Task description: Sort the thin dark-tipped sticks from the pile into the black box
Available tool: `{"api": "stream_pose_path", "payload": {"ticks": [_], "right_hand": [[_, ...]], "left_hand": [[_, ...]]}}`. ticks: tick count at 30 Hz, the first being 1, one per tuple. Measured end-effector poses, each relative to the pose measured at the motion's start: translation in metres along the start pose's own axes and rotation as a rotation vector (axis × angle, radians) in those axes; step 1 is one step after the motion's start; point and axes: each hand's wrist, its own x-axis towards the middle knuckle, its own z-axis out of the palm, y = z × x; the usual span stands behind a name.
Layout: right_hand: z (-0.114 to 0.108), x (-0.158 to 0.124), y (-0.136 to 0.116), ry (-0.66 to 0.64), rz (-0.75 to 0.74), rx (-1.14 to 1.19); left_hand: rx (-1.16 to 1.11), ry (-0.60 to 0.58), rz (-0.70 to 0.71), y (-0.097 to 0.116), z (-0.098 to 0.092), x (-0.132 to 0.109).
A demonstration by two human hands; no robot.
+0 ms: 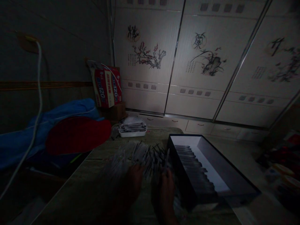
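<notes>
My right hand (pixel 167 184) is closed around a slim, pale, see-through pen (pixel 167 156), which points up and away beside the box. To its left, my left hand (pixel 135 179) is curled at the near edge of the heap; in the dim light its fingertips are blurred, and whatever they hold is hidden. Loose pen parts (pixel 152 156), dark ones and clear ones, lie spread on the table in front of both hands. At the right stands an open dark box (pixel 234 168) with a white inside, where a row of pens (pixel 193 165) lies side by side along the left part.
A white tray (pixel 132 134) of dark-tipped sticks stands at the table's (pixel 77 190) far end. Left of the table are a red round item (pixel 78 136) and blue fabric (pixel 63 114). A white cable (pixel 39 93) hangs there. Behind are a red carton (pixel 106 87) and sliding doors (pixel 145 75).
</notes>
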Motion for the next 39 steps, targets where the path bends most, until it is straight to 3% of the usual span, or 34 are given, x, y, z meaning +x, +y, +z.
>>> {"api": "stream_pose_path", "payload": {"ticks": [4, 9, 12, 15, 18, 21, 27, 31, 35, 39], "right_hand": [[-0.001, -0.001, -0.007, -0.011, 0.074, 0.045], [-0.002, 0.004, -0.011, -0.035, 0.172, 0.073], [-0.001, 0.004, -0.015, -0.069, 0.185, 0.068], [0.001, -0.002, -0.016, -0.138, 0.134, 0.061], [0.003, -0.013, -0.014, -0.202, 0.052, 0.038], [0.005, -0.023, -0.009, -0.191, -0.005, 0.002], [0.005, -0.028, -0.005, -0.256, -0.131, -0.094], [0.001, -0.021, -0.016, -0.277, -0.207, -0.116], [-0.005, -0.016, -0.033, -0.415, -0.211, -0.064], [-0.005, -0.019, -0.04, -0.405, -0.189, -0.022]], "left_hand": [[0.143, -0.03, 0.037, -0.011, 0.011, 0.007], [-0.009, 0.107, 0.031, -0.029, 0.025, 0.01], [-0.147, 0.18, -0.001, -0.03, 0.015, 0.009], [-0.398, 0.234, -0.168, -0.028, -0.005, 0.003], [-0.722, 0.204, -0.317, -0.029, -0.022, -0.007], [-0.887, 0.168, -0.374, -0.03, -0.034, -0.016], [-1.002, 0.253, -0.423, -0.029, -0.043, -0.023], [-1.012, 0.2, -0.428, -0.037, -0.038, -0.024], [-0.993, 0.2, -0.44, -0.038, -0.038, -0.026], [-0.985, 0.243, -0.453, -0.03, -0.042, -0.026]]}}
